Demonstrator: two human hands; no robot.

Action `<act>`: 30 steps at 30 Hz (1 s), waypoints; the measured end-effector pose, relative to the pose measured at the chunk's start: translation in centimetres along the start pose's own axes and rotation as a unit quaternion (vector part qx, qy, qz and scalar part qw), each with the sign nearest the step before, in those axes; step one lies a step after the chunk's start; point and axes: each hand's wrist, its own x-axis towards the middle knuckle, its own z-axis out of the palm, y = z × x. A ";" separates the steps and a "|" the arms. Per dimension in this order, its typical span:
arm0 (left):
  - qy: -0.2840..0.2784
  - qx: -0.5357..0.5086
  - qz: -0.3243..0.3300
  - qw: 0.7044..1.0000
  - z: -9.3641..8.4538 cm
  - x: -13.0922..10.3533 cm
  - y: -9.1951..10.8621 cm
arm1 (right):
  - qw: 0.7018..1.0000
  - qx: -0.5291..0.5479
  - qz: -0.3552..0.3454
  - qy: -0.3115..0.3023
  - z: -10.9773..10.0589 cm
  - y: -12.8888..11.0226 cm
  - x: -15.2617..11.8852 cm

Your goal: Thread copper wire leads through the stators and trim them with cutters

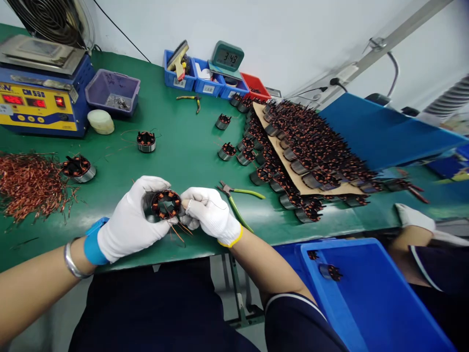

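Note:
My left hand (134, 220), in a white glove with a blue band at the wrist, is wrapped round a ring-shaped copper-wound stator (166, 205) above the table's front edge. Loose copper wires hang from the stator's lower right. On its right side my right hand (210, 212), gloved in white with a yellow cuff edge, is closed with thumb and fingers pinched on a thin wire (200, 201). Green-handled cutters (236, 196) lie open just right of my right hand. Two more stators, one (146, 142) behind my hands and another (78, 168) to the left, stand on the table.
Copper wire scraps (31, 186) lie left, near a purple bin (113, 90) and a blue-yellow machine (40, 98). Many stators crowd a cardboard sheet (286, 164) at right. Small bins (179, 73) and a clock (227, 56) stand behind. A blue crate (381, 293) and another person's gloved hand (415, 218) are right.

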 end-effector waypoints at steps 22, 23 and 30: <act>-0.066 0.090 0.050 0.993 -2.6 1.0 0.4 | 0.998 0.036 -0.005 -0.044 -1.2 0.2 -0.2; -0.101 0.031 -0.011 0.994 -2.5 1.2 0.5 | 0.999 0.012 -0.017 -0.030 -1.3 0.3 -0.3; -0.095 0.138 -0.043 0.985 -1.5 2.0 0.9 | 0.998 0.064 -0.016 -0.022 -0.4 1.8 0.7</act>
